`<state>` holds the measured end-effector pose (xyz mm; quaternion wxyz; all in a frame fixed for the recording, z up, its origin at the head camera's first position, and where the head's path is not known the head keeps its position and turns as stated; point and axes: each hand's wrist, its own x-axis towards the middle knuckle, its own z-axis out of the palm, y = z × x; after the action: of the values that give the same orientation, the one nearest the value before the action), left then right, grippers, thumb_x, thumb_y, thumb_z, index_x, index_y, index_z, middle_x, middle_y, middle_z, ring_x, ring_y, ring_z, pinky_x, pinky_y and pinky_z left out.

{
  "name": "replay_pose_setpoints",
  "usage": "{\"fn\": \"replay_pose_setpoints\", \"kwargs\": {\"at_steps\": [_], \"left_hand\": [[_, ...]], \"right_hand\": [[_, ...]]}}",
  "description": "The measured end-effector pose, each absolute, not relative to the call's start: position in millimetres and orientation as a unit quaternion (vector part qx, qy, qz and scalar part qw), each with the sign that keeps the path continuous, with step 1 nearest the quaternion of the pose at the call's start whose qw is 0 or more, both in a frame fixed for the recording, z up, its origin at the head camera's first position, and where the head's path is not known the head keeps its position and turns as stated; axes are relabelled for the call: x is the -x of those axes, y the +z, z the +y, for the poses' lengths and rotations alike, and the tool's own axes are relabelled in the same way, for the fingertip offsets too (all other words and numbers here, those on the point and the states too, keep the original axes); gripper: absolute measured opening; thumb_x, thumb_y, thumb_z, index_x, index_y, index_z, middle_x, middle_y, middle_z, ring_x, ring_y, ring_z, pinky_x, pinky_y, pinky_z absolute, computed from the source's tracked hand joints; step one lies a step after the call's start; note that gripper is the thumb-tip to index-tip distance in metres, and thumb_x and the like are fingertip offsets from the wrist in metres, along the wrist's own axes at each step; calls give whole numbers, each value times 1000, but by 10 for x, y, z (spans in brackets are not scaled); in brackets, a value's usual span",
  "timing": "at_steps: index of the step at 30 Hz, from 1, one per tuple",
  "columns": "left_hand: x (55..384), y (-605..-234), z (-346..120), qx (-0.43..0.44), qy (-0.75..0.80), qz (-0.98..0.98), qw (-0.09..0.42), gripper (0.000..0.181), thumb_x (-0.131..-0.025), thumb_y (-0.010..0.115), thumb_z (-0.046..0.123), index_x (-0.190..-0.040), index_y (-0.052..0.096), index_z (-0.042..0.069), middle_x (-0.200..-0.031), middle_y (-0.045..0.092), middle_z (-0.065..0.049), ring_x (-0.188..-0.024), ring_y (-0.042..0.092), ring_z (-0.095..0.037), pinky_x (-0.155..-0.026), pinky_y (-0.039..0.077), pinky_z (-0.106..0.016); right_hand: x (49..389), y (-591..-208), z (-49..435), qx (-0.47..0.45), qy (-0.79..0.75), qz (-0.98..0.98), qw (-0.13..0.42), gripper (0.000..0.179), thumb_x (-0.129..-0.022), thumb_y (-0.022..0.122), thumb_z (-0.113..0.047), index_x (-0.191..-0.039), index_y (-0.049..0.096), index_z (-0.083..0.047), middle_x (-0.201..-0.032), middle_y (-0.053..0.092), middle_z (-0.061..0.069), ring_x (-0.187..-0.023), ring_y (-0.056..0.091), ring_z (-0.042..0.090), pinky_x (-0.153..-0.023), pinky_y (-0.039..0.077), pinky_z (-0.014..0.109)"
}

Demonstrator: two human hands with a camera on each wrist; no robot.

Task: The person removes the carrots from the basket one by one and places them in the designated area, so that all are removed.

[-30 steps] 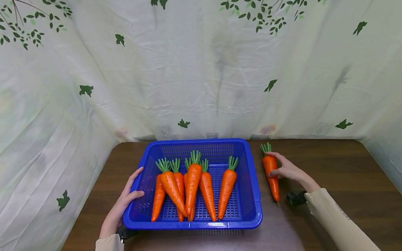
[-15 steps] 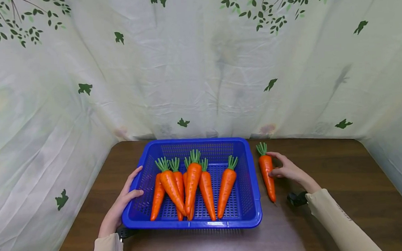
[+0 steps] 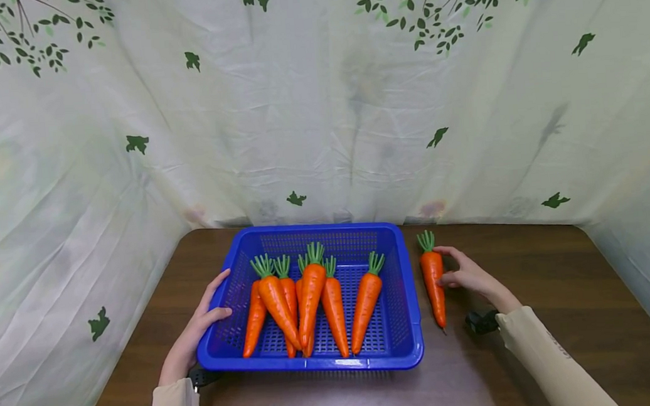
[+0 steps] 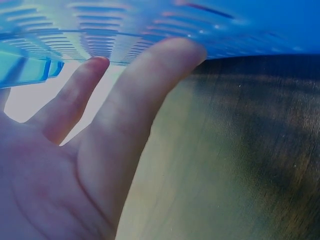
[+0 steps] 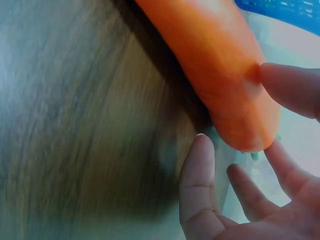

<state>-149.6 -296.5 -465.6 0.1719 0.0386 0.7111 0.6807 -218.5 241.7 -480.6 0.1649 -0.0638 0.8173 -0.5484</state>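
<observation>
Step in hand, AFAICT: our R hand (image 3: 468, 276) is at the loose carrot (image 3: 433, 286), either straightening it or getting a hold on it; can't tell which. It lies on the table (image 3: 539, 270), just right of the blue basket (image 3: 257, 364) & outside it, leafy end away from us, tip toward us. At least six other carrots (image 3: 366, 307) lie in the basket, leaves also to the far side.

Any lift from here would call for thumb & fingers brought in on opp. sides of the carrot, then a firm squeeze, b/c the skin looks slick & prob. slips.

Hands: R is loosely spread, approx. half wide. Its thumb touches the carrot's side, one finger meets it near the leafy end, & the others we see in the R wrist view stand apart. Light touch, no full grip, we'd say. L hand (image 3: 195, 331) is spread wider, fingers fairly straight, laid against the basket's left side, prob. steadying it. Some L fingers are hidden.
</observation>
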Motion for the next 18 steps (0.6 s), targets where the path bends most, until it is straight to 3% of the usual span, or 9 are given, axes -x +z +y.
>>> {"fn": "replay_pose_setpoints", "kwargs": {"at_steps": [6,18], "left_hand": [[1499,-4644,-2975,-42,679,712,172,68,-96,42,15,-152,10,37,-154,-1,-17,-131,20,-51,-93,41,-57],[1493,-4632,-2964,-43,678,713,174,69,-95,43,15,-152,10,36,-154,0,-18,-130,22,-50,-91,43,-56]], "right_hand": [[2183,-4815,2462,68,-554,812,171,70,-83,60,0,-145,26,3,-139,25,31,-88,58,26,-77,51,39],[2193,-4807,2385,79,-550,816,160,69,-82,61,1,-143,28,5,-135,30,31,-90,53,28,-72,50,34]]}}
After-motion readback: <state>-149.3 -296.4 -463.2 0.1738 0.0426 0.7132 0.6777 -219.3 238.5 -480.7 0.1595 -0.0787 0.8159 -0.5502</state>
